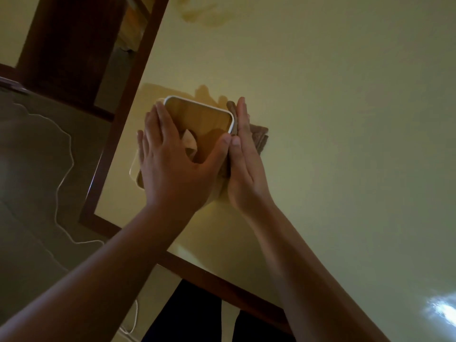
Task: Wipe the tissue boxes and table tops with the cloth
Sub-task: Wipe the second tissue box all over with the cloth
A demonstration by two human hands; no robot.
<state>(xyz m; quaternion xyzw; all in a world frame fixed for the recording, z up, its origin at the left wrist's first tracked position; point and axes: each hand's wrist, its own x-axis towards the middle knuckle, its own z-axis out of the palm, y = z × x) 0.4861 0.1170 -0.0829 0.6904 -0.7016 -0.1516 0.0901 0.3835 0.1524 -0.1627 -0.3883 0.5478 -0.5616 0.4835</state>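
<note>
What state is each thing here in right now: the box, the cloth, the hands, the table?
Tissue box: upright on the table, lid on, a tissue poking from the slot.
Tissue: sticking up, partly hidden by the left hand.
Cloth: folded, pressed flat against the box's right side.
Left hand: fingers straight, resting on the lid.
Right hand: fingers straight, pressing the cloth.
Table: glossy, dark wooden edge.
</note>
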